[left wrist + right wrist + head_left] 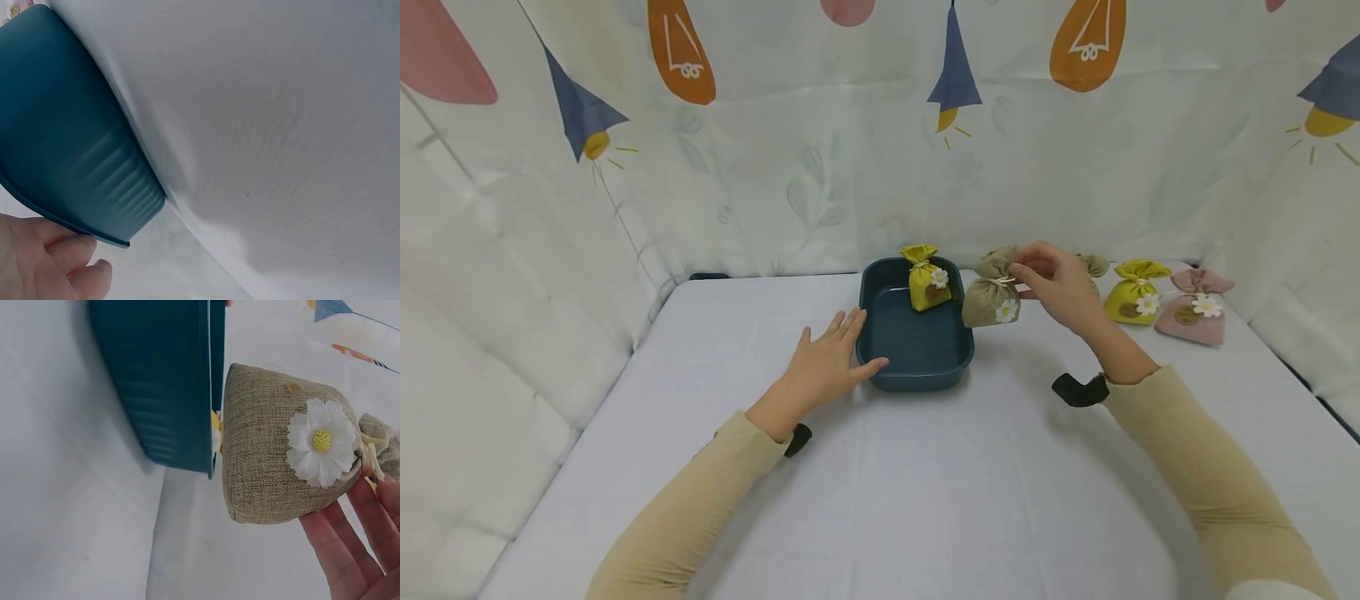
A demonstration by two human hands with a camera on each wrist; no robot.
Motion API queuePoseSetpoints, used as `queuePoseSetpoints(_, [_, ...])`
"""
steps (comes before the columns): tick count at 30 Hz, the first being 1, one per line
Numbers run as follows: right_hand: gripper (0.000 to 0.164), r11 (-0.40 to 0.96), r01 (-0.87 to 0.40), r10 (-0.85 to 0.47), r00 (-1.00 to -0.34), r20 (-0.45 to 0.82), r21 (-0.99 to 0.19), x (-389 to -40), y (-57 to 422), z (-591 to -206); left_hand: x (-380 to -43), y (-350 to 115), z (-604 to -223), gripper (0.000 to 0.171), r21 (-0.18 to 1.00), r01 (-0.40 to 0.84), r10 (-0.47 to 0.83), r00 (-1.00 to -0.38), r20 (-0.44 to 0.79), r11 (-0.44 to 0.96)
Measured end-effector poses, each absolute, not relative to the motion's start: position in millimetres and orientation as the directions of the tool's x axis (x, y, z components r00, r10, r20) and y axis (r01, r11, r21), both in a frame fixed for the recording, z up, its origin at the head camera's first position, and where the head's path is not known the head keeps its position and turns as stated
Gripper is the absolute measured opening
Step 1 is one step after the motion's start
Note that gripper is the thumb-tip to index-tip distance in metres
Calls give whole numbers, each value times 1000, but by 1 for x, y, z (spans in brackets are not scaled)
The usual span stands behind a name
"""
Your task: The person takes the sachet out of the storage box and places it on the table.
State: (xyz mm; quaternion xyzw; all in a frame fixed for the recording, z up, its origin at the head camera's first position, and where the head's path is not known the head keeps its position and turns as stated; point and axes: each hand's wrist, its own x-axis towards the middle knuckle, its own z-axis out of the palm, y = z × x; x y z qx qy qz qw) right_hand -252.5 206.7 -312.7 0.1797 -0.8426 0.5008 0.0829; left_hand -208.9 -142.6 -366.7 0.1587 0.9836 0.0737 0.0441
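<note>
My right hand [1058, 287] pinches the tied neck of a beige drawstring sachet [991, 302] with a white daisy. The sachet hangs beside the right rim of a dark teal basin [917, 375], at about rim height in the right wrist view. Spread fingers of my left hand [823, 367] touch the basin's left rim, the thumb reaching over it. In the left wrist view, fingertips lie against the rim of the basin [69, 125]. A yellow sachet [928, 287] with a daisy leans inside the basin at its far end.
Right of the basin, another beige sachet [1094, 267] is partly hidden behind my right hand. Beside it stand a yellow sachet [1133, 296] and a pink sachet [1195, 310]. A white cloth covers the table [940, 492]; a printed curtain [865, 167] hangs behind it.
</note>
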Motion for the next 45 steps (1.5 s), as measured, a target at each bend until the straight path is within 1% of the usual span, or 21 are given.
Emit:
queuePoseSetpoints(5, [27,456,-385,-203,-923,327,-803,-250,218,-316,-209,-142,-366,96,158,306,319,-946,-61,939])
queuePoseSetpoints(10, [24,431,-391,-191,-921,341,-813,-249,229,-320,-209,-142,-366,96,161,300,313,-948,-61,940])
queuePoseSetpoints(23, [34,486,-310,-184,-950,251,-817,-241,257,-323,-209,-143,-367,96,166,300,315,-946,-71,939])
queuePoseSetpoints(29, [33,516,-272,-166,-962,216,-813,-240,270,-325,-209,-144,-366,96,166,305,319,-945,-66,938])
queuePoseSetpoints(37, [31,502,-269,-219,-959,180,-822,-245,286,-334,-208,-144,-366,96,172,300,315,-947,-67,938])
queuePoseSetpoints(45, [30,504,-259,-212,-962,173,-824,-247,304,-343,-207,-143,-365,96,180,302,318,-946,-65,936])
